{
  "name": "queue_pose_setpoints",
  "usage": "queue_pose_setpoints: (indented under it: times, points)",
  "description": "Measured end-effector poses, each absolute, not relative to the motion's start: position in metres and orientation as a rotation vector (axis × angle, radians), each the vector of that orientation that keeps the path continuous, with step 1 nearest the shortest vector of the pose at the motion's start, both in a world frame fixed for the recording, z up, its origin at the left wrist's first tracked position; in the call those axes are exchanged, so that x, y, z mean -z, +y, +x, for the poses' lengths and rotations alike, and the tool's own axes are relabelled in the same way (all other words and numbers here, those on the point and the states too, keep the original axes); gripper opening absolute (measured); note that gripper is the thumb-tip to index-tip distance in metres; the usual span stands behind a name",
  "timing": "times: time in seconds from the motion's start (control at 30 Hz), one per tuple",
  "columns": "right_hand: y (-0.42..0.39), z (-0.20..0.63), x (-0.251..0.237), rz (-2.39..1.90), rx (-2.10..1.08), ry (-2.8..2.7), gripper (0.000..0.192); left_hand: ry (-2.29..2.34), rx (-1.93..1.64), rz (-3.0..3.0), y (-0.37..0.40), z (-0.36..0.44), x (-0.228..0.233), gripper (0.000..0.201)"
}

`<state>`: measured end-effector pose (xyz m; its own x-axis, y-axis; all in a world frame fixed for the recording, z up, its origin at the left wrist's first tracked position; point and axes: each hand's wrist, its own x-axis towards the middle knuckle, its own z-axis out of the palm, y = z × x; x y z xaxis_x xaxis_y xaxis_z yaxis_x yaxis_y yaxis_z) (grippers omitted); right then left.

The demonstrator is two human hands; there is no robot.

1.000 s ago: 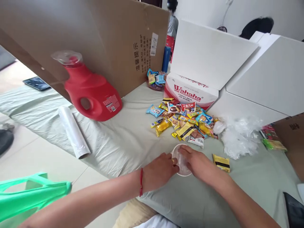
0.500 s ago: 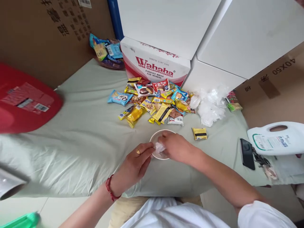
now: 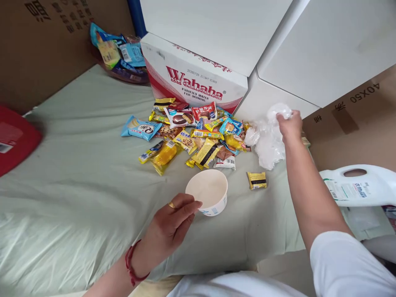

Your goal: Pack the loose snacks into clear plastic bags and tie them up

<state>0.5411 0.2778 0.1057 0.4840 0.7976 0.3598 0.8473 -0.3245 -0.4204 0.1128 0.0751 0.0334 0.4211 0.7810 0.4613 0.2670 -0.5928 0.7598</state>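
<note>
Red jug (image 3: 14,138) at far left, cut off by the frame. Left hand (image 3: 170,222) rests loosely curled, fingertips touching the round paper bowl (image 3: 208,192) on the green-sheeted table (image 3: 77,173). Glossy snack packets (image 3: 192,134) heap behind. Right hand (image 3: 289,123) pinches crinkly clear plastic (image 3: 269,140); its fingers partly hidden.

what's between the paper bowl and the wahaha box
In the head view, the heap of snack packets lies between the paper bowl and the Wahaha box, with a strip of bare green sheet just before the bowl.
</note>
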Motion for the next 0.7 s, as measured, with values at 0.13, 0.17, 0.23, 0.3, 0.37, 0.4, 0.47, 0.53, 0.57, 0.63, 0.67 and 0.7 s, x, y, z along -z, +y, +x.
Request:
queue_pose_setpoints:
  times: [0.13,0.17,0.23,0.3,0.37,0.4,0.47,0.53,0.57,0.63,0.67,0.7]
  points:
    - [0.31,0.548,-0.077,-2.558,0.018,-1.244,0.049,0.9,-1.113,2.063,0.069,0.112,-0.036,0.041]
    - [0.312,0.547,-0.075,-2.58,0.006,-1.25,0.048,0.901,-1.109,2.058,0.067,0.113,-0.037,0.043]
    - [0.31,0.549,-0.079,-2.574,-0.003,-1.269,0.049,0.904,-1.096,2.048,0.063,0.114,-0.042,0.044]
    - [0.298,0.554,-0.093,-2.551,0.013,-1.302,0.056,0.899,-1.098,2.042,0.06,0.116,-0.047,0.044]
    - [0.27,0.555,-0.114,-2.441,0.096,-1.378,0.061,0.888,-1.096,2.038,0.059,0.121,-0.053,0.044]
    - [0.249,0.553,-0.125,-2.344,0.15,-1.434,0.06,0.876,-1.09,2.037,0.058,0.124,-0.056,0.043]
    - [0.194,0.539,-0.143,-2.093,0.187,-1.586,0.051,0.84,-1.066,2.025,0.058,0.133,-0.061,0.04]
    - [0.129,0.515,-0.15,-1.829,0.011,-1.805,0.042,0.788,-1.048,2.0,0.057,0.145,-0.065,0.036]
    - [0.096,0.502,-0.147,-1.66,-0.167,-1.979,0.04,0.758,-1.038,1.985,0.056,0.153,-0.066,0.034]
    - [0.039,0.478,-0.134,-1.351,-0.533,-2.319,0.044,0.693,-1.008,1.958,0.053,0.169,-0.068,0.031]
    - [0.017,0.47,-0.125,-1.271,-0.598,-2.4,0.041,0.656,-0.987,1.952,0.052,0.178,-0.068,0.031]
    - [-0.002,0.464,-0.117,-1.238,-0.635,-2.412,0.035,0.618,-0.97,1.952,0.05,0.186,-0.068,0.032]
